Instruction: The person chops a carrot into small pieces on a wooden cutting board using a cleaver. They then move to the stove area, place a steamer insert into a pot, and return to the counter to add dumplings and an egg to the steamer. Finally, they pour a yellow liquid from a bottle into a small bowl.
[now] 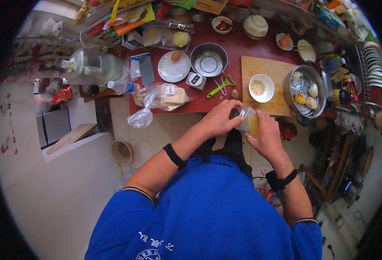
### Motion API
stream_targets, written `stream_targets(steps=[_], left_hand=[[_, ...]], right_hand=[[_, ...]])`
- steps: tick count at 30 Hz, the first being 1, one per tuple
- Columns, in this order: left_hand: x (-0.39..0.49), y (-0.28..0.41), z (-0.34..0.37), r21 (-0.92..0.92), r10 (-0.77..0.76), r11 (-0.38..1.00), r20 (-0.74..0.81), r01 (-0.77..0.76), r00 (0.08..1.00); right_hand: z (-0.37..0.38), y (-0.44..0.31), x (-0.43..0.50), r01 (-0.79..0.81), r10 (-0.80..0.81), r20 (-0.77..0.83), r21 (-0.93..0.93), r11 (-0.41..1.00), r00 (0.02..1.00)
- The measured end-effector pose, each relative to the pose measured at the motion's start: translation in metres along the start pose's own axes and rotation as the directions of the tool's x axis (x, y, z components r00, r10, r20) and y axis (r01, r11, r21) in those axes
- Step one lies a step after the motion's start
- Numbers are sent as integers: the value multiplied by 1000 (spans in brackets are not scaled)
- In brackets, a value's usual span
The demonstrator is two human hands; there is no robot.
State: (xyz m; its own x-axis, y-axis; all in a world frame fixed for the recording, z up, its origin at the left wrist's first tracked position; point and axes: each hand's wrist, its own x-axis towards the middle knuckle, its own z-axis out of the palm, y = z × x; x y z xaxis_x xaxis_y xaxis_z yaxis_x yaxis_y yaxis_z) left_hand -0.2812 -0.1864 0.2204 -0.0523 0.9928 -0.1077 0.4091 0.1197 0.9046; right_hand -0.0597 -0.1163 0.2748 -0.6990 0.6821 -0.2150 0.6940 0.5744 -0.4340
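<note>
Between my hands, just off the table's front edge, is a clear jar (pixel 253 123) with yellowish contents, tilted on its side. My left hand (pixel 224 117) grips its lid end, which bears a dark label. My right hand (pixel 266 134) is wrapped around the other end. On the wooden cutting board (pixel 269 65) beyond sits a white bowl (pixel 270 85) of pale chopped bits. A green-handled peeler (pixel 217 91) lies left of the board, near a square lidded jar (pixel 196 81), an empty metal pot (pixel 209 59) and a white plate (pixel 170 72) carrying a brown egg.
A metal steamer tray (pixel 321 97) with several food pieces overhangs the table's right front. Plastic-bagged noodles or dough sheets (pixel 173 97) and a water bottle (pixel 123 87) lie at the front left. Small bowls (pixel 222 25) line the back; a plate rack (pixel 366 74) stands right. A bin (pixel 122 152) is on the floor.
</note>
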Motion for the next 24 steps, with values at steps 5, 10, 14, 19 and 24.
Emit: stream_targets(steps=[5,10,14,19,24], left_hand=[[14,-4,-11,-89,-406,912,-51,401,912],[27,-49,-58,243,-59,950,-478,196,877],[32,-93,-78,416,-28,864,-525,284,851],[31,-121,-71,447,-131,818,-467,362,874],[32,-127,-72,483,-142,797,-435,364,889]], right_hand=[[1,7,-3,0,0,-10,-54,999,1000],[1,32,-1,-81,80,-15,-65,995,997],[5,53,0,-104,102,-40,-58,993,994],[12,72,0,-129,124,-62,-90,988,990],[9,89,2,-148,140,-92,-88,985,986]])
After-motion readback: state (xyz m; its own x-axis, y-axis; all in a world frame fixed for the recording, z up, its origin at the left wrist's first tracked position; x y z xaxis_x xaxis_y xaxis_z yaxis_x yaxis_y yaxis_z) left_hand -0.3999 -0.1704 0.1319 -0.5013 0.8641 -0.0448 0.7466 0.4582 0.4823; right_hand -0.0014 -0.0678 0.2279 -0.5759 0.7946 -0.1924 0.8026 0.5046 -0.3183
